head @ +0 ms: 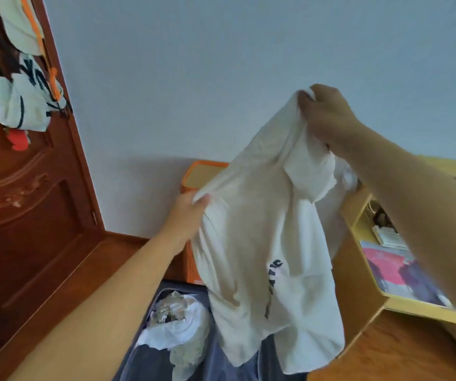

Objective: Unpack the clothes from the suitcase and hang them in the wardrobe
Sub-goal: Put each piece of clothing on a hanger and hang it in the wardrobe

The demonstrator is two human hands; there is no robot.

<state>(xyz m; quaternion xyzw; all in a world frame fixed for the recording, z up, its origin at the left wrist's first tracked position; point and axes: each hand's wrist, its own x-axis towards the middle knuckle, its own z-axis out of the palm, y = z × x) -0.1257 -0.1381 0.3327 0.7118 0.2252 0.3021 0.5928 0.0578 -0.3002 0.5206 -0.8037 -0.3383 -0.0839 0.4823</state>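
A pale wall [221, 64] fills most of the view, and a dark red carved wooden door [28, 215] stands along the left edge with light garments [26, 103] hanging on orange hangers near its top. A yellow wooden desk [358, 270] sits at the right, holding a pink and purple book [397, 268] in its lower shelf. Low in the middle, a dark open suitcase [144, 361] lies on the wooden floor [402, 353], with crumpled white and patterned clothes [177, 325] still piled inside it. An orange box [196, 174] stands against the wall behind the suitcase, partly hidden. Held up in the air above the suitcase is a white shirt [262, 229] with dark lettering near its hem, hanging loose and creased. The right hand [328, 114] grips the shirt's top edge high up, fingers curled round bunched cloth. The left hand [188, 210] is lower and to the left, pinching a stretched edge of the same shirt between thumb and fingers.
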